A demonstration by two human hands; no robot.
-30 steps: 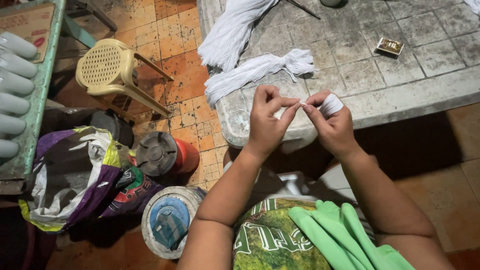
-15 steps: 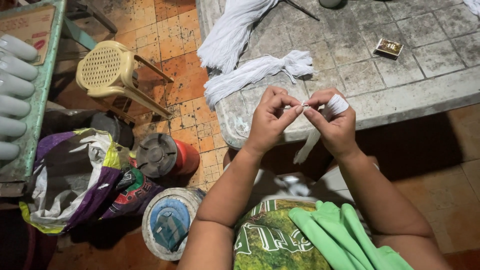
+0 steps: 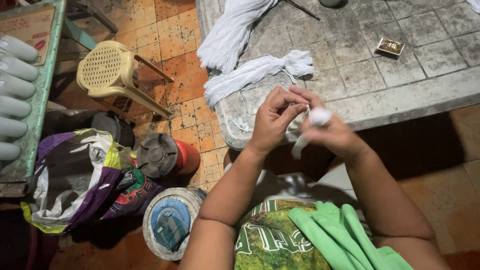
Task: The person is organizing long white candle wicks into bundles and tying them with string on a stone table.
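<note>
My left hand (image 3: 272, 117) and my right hand (image 3: 327, 131) meet in front of the tiled table's edge (image 3: 400, 102). Both pinch a small white roll of string (image 3: 318, 116), and a short white tail (image 3: 300, 145) hangs down from it. My right hand is blurred by motion. On the table behind my hands lie a small bundle of white string (image 3: 255, 75) and a larger hank (image 3: 232, 32) that hangs over the left corner.
A small box (image 3: 389, 47) lies on the table. On the orange tiled floor stand a cream plastic chair (image 3: 112, 75), a red can (image 3: 167, 156), a round tub (image 3: 170, 225) and a crumpled bag (image 3: 75, 180). White tubes (image 3: 15, 95) line a green shelf. Green cloth (image 3: 340, 235) rests on my lap.
Both hands shifted slightly and the right hand turned, rolling the white string; the hanging tail swung below the hands.
</note>
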